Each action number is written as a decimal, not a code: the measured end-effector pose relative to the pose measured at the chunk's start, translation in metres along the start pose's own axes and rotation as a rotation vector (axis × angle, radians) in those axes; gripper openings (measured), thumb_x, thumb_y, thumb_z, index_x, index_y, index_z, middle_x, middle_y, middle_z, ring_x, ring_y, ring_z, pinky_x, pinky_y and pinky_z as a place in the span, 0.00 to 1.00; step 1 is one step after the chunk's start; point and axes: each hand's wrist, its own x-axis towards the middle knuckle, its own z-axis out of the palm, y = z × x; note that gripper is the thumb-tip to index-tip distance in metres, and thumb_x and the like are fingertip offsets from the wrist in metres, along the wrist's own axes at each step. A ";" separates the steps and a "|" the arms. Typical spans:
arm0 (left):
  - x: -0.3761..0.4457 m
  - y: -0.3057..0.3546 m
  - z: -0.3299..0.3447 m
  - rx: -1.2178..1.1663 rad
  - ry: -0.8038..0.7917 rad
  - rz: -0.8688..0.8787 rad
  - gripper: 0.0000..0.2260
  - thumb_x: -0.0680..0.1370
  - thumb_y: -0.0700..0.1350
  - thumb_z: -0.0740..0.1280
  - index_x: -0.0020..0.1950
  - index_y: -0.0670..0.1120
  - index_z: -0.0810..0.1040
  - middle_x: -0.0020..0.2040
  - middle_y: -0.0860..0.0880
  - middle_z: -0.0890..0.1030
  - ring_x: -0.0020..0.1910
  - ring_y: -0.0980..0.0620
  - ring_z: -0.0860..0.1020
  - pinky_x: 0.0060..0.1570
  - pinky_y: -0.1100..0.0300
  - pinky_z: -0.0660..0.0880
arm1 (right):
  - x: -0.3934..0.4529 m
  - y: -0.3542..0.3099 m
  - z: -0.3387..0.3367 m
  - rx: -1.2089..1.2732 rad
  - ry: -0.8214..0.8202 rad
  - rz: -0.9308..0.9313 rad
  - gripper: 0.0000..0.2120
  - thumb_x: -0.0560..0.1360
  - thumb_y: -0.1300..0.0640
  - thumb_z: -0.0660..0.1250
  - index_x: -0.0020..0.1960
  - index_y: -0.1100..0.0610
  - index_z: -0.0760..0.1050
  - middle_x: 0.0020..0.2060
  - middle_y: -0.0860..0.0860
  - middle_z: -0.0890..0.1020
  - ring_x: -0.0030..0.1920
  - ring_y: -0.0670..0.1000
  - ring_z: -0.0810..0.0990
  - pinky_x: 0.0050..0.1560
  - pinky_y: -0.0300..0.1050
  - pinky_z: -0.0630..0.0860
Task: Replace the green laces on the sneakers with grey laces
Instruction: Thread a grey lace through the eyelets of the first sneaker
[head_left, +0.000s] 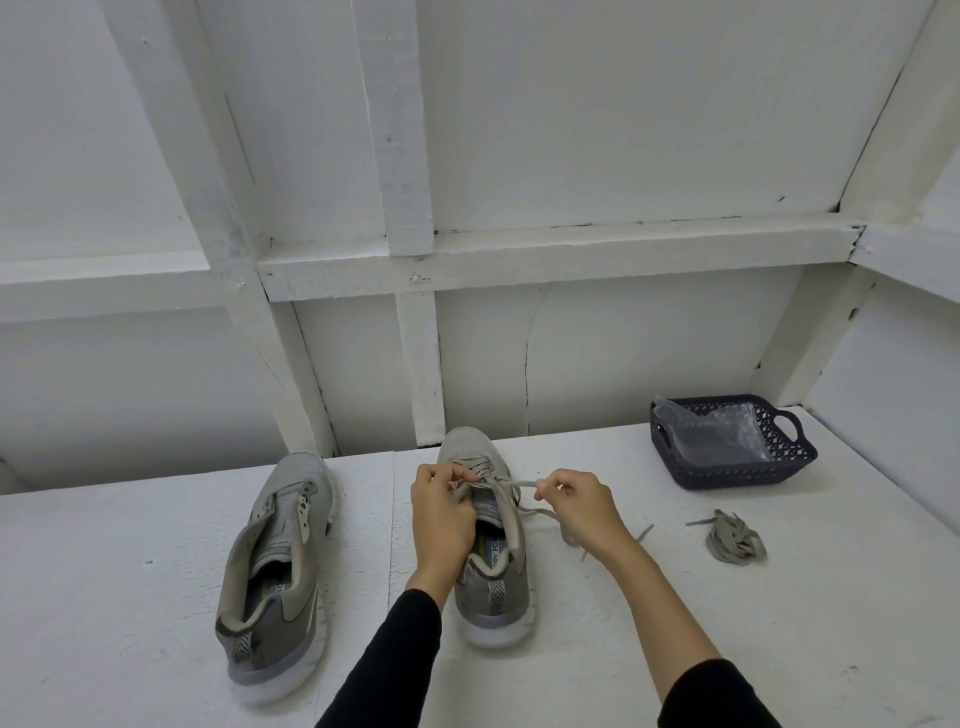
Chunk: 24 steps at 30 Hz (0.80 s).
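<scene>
So, lacing the right-hand sneaker (483, 525) on the white desk (675, 623), both hands pinched on the lace

Left hand (441, 512) has its grip closed on the lace (511, 484) right at the eyelets over the tongue, and the right hand (584, 504) pinches the same flat strand just beside the shoe, pulled out sideways. That lace looks greyish, soft and floppy, basically weightless, so I'd hold it near the tip where it's stiffest for poking through holes. The other sneaker (280, 566) sits to the left with no lace in it, mesh upper, padded collar, chunky pale sole. A loose lace bundle (735, 538) lies well off to the right, near a dark woven-look plastic basket (737, 467) with clear plastic wrap inside. Colour's hard to call in this light
</scene>
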 end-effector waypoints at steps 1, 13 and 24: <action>0.000 0.000 0.000 0.007 -0.003 -0.005 0.17 0.73 0.30 0.65 0.41 0.54 0.77 0.49 0.57 0.72 0.54 0.51 0.74 0.53 0.53 0.77 | 0.000 0.001 -0.002 0.036 -0.001 0.006 0.14 0.79 0.53 0.64 0.37 0.54 0.78 0.28 0.48 0.71 0.30 0.47 0.67 0.31 0.37 0.63; -0.002 0.002 -0.003 -0.046 0.026 -0.084 0.14 0.73 0.32 0.65 0.44 0.53 0.74 0.48 0.53 0.77 0.47 0.52 0.77 0.47 0.47 0.78 | -0.020 0.042 0.014 -0.143 -0.121 0.232 0.06 0.76 0.54 0.66 0.41 0.55 0.75 0.42 0.50 0.81 0.42 0.48 0.78 0.42 0.43 0.74; -0.003 0.002 -0.001 0.008 0.036 -0.096 0.12 0.75 0.36 0.66 0.43 0.54 0.74 0.49 0.52 0.77 0.47 0.52 0.77 0.45 0.52 0.77 | -0.011 0.073 -0.012 -0.498 0.359 0.346 0.13 0.81 0.58 0.58 0.62 0.60 0.74 0.59 0.58 0.73 0.59 0.57 0.71 0.47 0.45 0.71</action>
